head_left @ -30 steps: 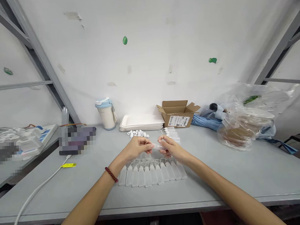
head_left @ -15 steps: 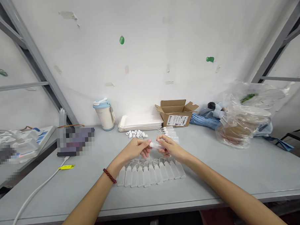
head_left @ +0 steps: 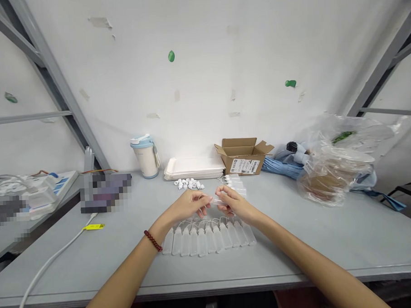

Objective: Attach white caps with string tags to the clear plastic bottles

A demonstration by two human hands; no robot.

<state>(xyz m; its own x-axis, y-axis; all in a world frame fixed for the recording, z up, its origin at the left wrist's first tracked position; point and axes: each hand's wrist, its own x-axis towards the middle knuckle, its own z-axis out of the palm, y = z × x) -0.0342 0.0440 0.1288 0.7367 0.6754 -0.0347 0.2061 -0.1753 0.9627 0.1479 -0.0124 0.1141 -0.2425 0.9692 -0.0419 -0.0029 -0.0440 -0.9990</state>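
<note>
Above the grey table, my right hand [head_left: 234, 202] is closed around a small clear plastic bottle [head_left: 219, 200] lying on its side. The fingers of my left hand [head_left: 191, 204] are pinched at the capped end of the same bottle, and the thumb covers most of the white cap. A thin white cord appears to loop by the left fingers. In front of both hands lies a row of several frosted flat bottles [head_left: 201, 242], capped, with white cord loops at their necks. Loose white caps [head_left: 189, 183] are heaped just beyond my left hand.
More clear bottles [head_left: 238, 183] lie behind my right hand. Along the wall stand a lidded cup [head_left: 146, 159], a stack of white trays or envelopes [head_left: 194, 167] and an open cardboard box [head_left: 243, 163]. Plastic-wrapped spools [head_left: 329, 180] sit right. A white cable [head_left: 56, 256] crosses the left side.
Both hands stay together at the bottle. The left thumb now covers more of the white cap, and a cord loop shows at the left fingers. The view has shifted slightly.
</note>
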